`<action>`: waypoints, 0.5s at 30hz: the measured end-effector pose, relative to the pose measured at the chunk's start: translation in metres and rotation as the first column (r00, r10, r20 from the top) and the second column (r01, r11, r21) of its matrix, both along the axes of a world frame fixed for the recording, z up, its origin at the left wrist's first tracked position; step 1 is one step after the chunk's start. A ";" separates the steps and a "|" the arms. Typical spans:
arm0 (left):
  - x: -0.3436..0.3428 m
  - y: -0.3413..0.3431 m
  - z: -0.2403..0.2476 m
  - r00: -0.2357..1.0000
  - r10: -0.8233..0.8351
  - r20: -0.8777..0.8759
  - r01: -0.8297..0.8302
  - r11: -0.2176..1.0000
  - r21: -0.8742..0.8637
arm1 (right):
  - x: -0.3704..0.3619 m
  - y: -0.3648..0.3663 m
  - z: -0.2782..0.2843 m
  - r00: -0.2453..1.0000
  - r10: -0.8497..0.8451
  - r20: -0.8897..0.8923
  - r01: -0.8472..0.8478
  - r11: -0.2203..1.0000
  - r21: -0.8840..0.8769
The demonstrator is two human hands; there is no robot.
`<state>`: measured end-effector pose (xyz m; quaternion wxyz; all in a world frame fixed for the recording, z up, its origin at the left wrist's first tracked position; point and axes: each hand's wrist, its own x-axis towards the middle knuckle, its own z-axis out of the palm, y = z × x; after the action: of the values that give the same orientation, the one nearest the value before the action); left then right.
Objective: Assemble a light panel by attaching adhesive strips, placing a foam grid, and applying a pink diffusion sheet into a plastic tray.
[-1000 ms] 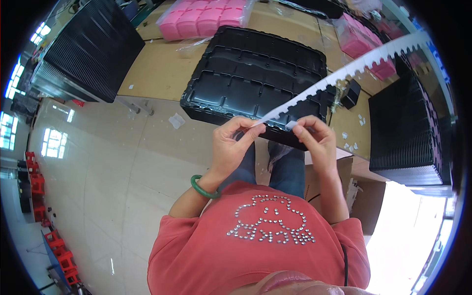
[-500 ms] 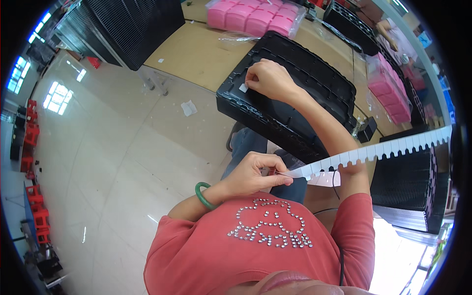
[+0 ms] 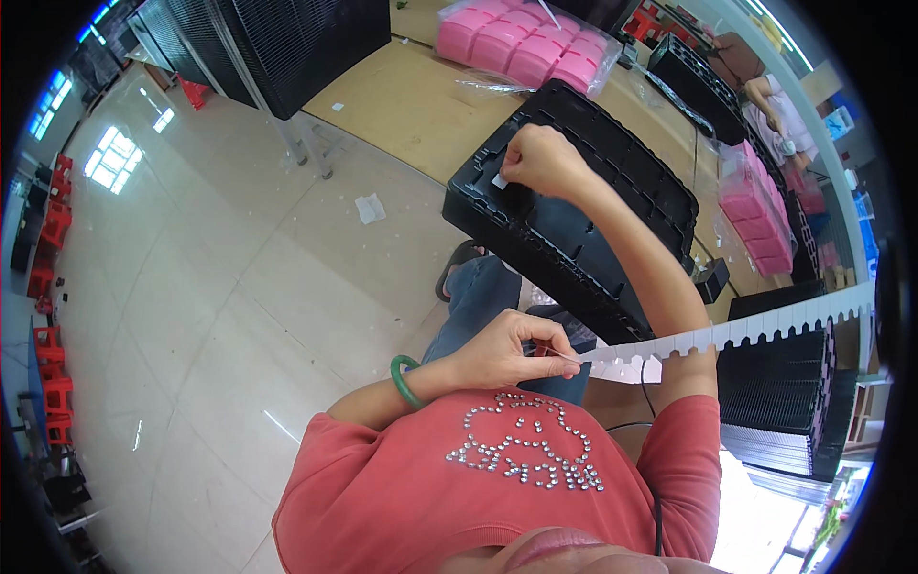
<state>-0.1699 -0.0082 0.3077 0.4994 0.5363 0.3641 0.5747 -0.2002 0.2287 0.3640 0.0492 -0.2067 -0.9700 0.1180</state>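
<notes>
Right hand [image 3: 545, 160] moved to tray [image 3: 626, 158], pinching tab [image 3: 499, 181], left hand [image 3: 516, 350] pinching strip [image 3: 746, 329]

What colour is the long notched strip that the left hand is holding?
The notched strip is white, seen best in the head view.

Tray [image 3: 564, 279]: was plain black
Strip [image 3: 746, 332]: was white, on the tray's near side
Packs [image 3: 521, 43]: were bright pink, beyond the tray
Tabletop [image 3: 382, 115]: was kinda tan, left of the tray
Shirt [image 3: 382, 497]: was coral red, silvery stud pattern [image 3: 521, 469]
Bangle [image 3: 404, 385]: was solid green
</notes>
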 end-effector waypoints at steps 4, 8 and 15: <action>0.001 -0.005 0.000 1.000 -0.016 -0.005 0.016 1.000 -0.010 | 0.009 -0.014 -0.019 0.969 0.208 -0.130 -0.161 0.939 0.305; 0.005 -0.008 0.004 1.000 -0.031 0.003 0.031 0.999 -0.025 | 0.012 -0.018 -0.012 0.971 0.194 -0.137 -0.167 0.968 0.187; 0.005 -0.017 0.006 0.999 -0.048 -0.009 0.048 0.999 -0.016 | 0.029 -0.015 0.016 0.988 0.125 -0.089 -0.151 0.905 -0.398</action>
<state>-0.1645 -0.0256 0.3139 0.5156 0.5435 0.3581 0.5572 -0.1716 0.2133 0.3802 0.0269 -0.1395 -0.9349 0.3252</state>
